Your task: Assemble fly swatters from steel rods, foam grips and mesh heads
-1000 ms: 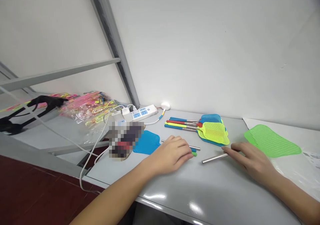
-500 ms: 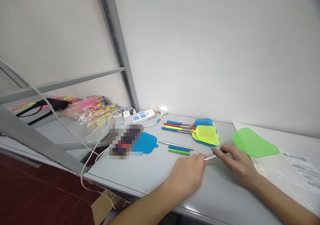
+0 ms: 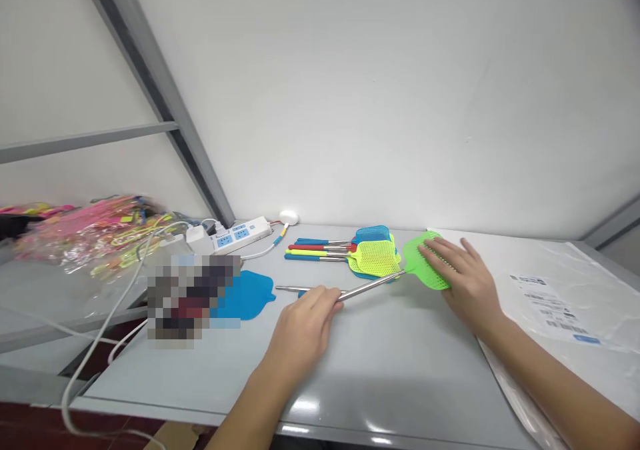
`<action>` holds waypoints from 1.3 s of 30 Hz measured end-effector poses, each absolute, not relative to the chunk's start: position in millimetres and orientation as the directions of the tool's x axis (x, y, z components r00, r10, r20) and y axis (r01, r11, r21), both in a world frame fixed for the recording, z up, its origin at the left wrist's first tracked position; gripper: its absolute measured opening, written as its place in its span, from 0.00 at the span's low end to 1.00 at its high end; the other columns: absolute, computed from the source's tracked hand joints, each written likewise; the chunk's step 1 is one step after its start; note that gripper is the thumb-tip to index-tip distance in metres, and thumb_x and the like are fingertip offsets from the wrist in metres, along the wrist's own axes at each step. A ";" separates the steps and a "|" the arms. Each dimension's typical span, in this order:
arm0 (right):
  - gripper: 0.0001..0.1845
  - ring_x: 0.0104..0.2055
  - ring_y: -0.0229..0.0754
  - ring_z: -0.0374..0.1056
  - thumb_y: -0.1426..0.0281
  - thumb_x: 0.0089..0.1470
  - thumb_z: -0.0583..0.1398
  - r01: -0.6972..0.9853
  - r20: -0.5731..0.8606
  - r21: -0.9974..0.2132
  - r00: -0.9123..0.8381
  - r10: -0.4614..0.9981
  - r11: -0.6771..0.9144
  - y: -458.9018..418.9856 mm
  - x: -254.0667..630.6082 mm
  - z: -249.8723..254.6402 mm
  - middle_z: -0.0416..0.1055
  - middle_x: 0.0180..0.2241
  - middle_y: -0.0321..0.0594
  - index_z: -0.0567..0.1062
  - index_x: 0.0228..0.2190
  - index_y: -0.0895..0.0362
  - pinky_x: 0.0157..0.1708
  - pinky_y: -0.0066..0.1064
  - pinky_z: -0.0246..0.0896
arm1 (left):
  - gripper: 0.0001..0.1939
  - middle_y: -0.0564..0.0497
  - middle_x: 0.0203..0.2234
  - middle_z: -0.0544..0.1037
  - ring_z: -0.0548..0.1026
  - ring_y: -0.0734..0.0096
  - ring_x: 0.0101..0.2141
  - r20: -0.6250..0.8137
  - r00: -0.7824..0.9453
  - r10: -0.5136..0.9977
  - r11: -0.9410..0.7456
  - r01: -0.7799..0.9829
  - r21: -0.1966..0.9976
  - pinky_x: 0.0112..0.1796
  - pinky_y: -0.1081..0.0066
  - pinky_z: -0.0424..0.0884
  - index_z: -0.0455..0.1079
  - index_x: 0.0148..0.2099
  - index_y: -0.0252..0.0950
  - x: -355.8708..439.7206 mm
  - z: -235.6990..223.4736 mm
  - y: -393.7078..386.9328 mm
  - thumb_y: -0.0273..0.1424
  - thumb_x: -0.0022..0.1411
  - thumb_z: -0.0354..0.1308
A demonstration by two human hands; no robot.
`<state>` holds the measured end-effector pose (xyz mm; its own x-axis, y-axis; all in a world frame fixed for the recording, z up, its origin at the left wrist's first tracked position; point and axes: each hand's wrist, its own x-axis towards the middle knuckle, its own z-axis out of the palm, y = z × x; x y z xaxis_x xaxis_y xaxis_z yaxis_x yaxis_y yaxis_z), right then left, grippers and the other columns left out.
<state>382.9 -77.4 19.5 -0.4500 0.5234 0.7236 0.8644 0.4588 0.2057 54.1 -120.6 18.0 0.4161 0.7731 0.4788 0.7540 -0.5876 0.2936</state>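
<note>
My left hand (image 3: 305, 323) is closed round a metal rod (image 3: 373, 286), which slants up to the right. At its far end, the rod meets the neck of a bright green fly swatter head (image 3: 425, 263). Across that mesh head lie the fingers of my right hand (image 3: 465, 280), holding it at its right side; part of the grip is hidden. Behind my left hand another thin metal rod (image 3: 287, 288) rests on the table, and a blue piece beside it is mostly covered. Several fly swatters (image 3: 374, 258) in blue, red and yellow are stacked farther back.
A blue swatter head (image 3: 253, 295) lies left, next to a pixelated patch. Behind it is a power strip (image 3: 243, 235) with white cables. Plastic-wrapped colourful items (image 3: 100, 230) fill the far left beyond a metal frame (image 3: 170, 97). White plastic packaging (image 3: 560, 290) covers the right side.
My right hand has moved from the rod to the green swatter head, which has come left from the packaging to the rod's end. My left hand still holds the rod. The view has turned right.
</note>
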 end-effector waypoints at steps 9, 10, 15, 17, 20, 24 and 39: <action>0.43 0.59 0.50 0.65 0.90 0.52 0.51 0.837 0.749 0.148 -0.443 0.493 0.528 -81.6 365.5 13.5 0.73 0.55 0.40 0.59 0.64 0.49 0.49 0.43 0.69 | 0.11 0.50 0.33 0.75 0.72 0.66 0.33 0.524 0.434 0.733 -0.634 0.714 0.297 0.33 0.69 0.63 0.67 0.49 0.38 46.9 14.4 -114.5 0.24 0.70 0.46; 0.42 0.60 0.51 0.65 0.90 0.52 0.51 0.838 0.751 0.145 -0.439 0.493 0.526 -82.1 364.8 15.0 0.72 0.55 0.39 0.59 0.64 0.49 0.48 0.43 0.69 | 0.11 0.50 0.33 0.75 0.71 0.66 0.33 0.529 0.434 0.729 -0.636 0.716 0.288 0.34 0.68 0.62 0.67 0.49 0.37 46.5 16.8 -114.9 0.24 0.70 0.46; 0.42 0.60 0.52 0.64 0.89 0.52 0.52 0.830 0.738 0.164 -0.462 0.493 0.533 -82.9 364.6 24.1 0.71 0.56 0.41 0.58 0.64 0.49 0.46 0.43 0.67 | 0.08 0.51 0.31 0.76 0.70 0.65 0.31 0.528 0.442 0.725 -0.596 0.787 0.160 0.40 0.61 0.60 0.68 0.45 0.37 47.4 35.3 -119.4 0.27 0.70 0.48; 0.43 0.61 0.53 0.63 0.90 0.52 0.52 0.826 0.732 0.182 -0.476 0.488 0.533 -83.7 365.4 29.0 0.71 0.57 0.43 0.57 0.65 0.50 0.46 0.44 0.67 | 0.08 0.51 0.31 0.77 0.72 0.62 0.32 0.489 0.421 0.764 -0.535 0.837 0.116 0.42 0.59 0.59 0.68 0.44 0.38 51.4 43.8 -122.7 0.29 0.71 0.47; 0.42 0.63 0.56 0.60 0.88 0.53 0.53 0.804 0.708 0.217 -0.520 0.478 0.553 -87.4 361.2 38.2 0.68 0.59 0.47 0.55 0.66 0.51 0.46 0.45 0.66 | 0.12 0.51 0.32 0.78 0.74 0.60 0.34 0.337 0.423 0.841 -0.487 0.863 0.132 0.40 0.60 0.60 0.69 0.41 0.39 62.3 58.2 -130.3 0.31 0.72 0.44; 0.42 0.66 0.57 0.53 0.87 0.55 0.52 0.765 0.656 0.208 -0.571 0.494 0.609 -99.9 337.0 52.7 0.60 0.63 0.53 0.51 0.67 0.54 0.52 0.50 0.63 | 0.13 0.52 0.32 0.78 0.75 0.63 0.30 0.169 0.435 0.884 -0.467 0.842 0.270 0.30 0.67 0.59 0.67 0.43 0.41 78.3 80.0 -140.4 0.33 0.73 0.41; 0.32 0.51 0.52 0.73 0.62 0.59 0.61 0.321 0.086 -0.915 -0.439 0.895 0.246 -183.4 293.7 106.6 0.72 0.55 0.48 0.61 0.63 0.51 0.46 0.44 0.74 | 0.12 0.53 0.24 0.71 0.69 0.68 0.22 0.474 0.520 0.710 -0.622 0.779 0.077 0.24 0.66 0.53 0.66 0.35 0.39 41.9 77.2 -207.3 0.30 0.72 0.45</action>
<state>293.7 -183.4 106.6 -0.4386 0.8946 0.0862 0.3213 0.2457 -0.9145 41.9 -207.3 77.2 0.5197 0.7105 0.4744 0.7794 -0.6217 0.0772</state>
